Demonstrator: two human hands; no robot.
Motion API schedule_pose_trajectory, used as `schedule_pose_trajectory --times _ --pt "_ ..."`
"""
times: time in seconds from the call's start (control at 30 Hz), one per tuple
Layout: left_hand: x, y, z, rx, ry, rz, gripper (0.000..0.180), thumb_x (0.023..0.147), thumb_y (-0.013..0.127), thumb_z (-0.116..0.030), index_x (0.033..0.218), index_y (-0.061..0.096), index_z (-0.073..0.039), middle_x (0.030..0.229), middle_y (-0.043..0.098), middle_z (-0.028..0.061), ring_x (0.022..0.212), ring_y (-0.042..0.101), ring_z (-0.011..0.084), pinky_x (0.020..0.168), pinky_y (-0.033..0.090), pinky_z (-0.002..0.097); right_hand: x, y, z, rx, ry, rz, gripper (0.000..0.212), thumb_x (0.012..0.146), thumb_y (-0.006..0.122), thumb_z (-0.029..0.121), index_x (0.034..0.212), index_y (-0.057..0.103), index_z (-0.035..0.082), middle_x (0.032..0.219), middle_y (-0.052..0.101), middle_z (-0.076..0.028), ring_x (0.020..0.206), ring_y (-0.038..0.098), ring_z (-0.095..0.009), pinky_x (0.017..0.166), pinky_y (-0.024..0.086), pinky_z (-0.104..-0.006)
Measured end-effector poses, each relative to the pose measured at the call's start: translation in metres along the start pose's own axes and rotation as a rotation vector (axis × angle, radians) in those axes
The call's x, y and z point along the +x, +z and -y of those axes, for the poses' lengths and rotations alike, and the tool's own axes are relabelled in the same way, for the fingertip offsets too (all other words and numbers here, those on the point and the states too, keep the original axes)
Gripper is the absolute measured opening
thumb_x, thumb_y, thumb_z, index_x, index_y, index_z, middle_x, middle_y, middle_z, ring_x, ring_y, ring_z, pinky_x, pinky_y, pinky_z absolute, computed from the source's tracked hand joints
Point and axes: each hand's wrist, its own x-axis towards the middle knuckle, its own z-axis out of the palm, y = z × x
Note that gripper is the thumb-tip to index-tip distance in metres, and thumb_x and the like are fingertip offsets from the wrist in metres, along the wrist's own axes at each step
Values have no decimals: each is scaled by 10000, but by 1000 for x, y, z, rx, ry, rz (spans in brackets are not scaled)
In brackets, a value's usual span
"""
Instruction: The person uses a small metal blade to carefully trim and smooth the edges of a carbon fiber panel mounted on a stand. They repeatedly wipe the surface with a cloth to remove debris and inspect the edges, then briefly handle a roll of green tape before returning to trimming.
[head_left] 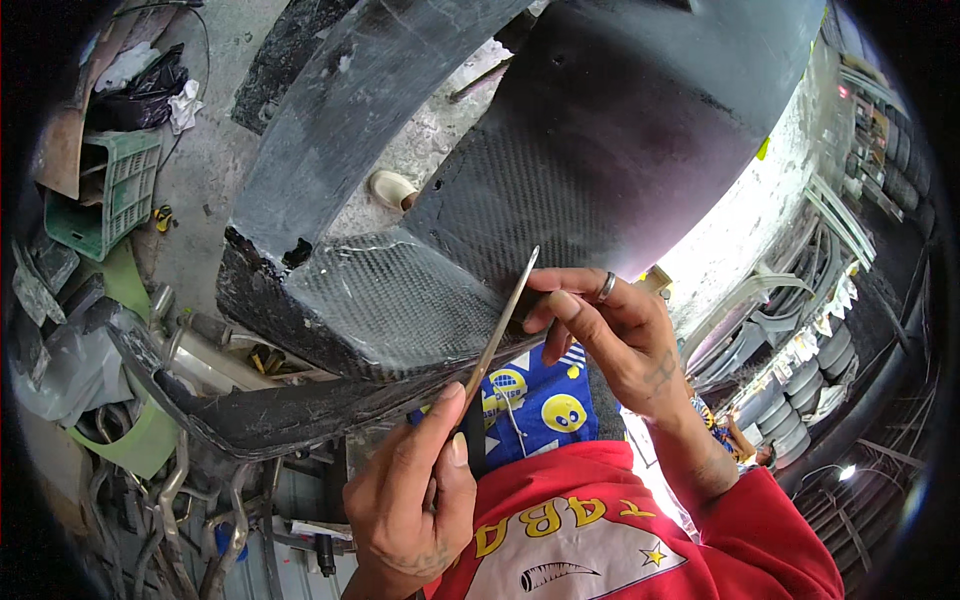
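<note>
My left hand (415,495) is closed around the lower end of a slim, tapered metal tool (501,333), pinched between thumb and forefinger. The tool slants up and away, its narrow tip over a black carbon-fibre-patterned panel (530,170). My right hand (610,335), with a ring on one finger, hovers beside the upper part of the tool. Its forefinger reaches toward the tool, and its other fingers are loosely bent. Nothing shows in that hand; whether a fingertip touches the tool, I cannot tell. The panel's near edge lies just in front of my body.
A green plastic crate (105,195) and a black bag (145,90) stand at the far left. Metal pipes (175,490) and car-body parts crowd the lower left. Stacked tyres (800,400) line the right. A light shoe (392,188) shows through the panel's opening.
</note>
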Motion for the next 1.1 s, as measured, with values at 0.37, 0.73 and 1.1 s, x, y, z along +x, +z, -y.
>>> schedule_pose_trajectory --times 0.37,0.73,1.1 --pt "-17 -8 8 -54 -83 29 345 954 618 -4 1291 674 47 1173 751 198 1059 749 322 913 575 371 -10 5 -18 -65 -50 -31 298 1097 580 174 1298 685 -20 950 749 -84 785 680 -112 733 551 -243" --pt "-21 -7 16 -1 15 31 341 997 565 16 1323 638 83 1214 729 212 1001 742 214 808 580 307 -9 -27 -7 -25 -364 -168 380 1065 563 47 1430 556 -58 971 724 -123 789 658 -126 725 549 -263" --pt "-25 -8 16 17 -82 -20 322 953 625 3 1266 673 58 1134 755 205 992 758 335 853 588 388 -2 -43 24 -1195 -392 -340 879 990 725 298 1682 198 168 591 639 -98 506 642 -261 515 499 -403"
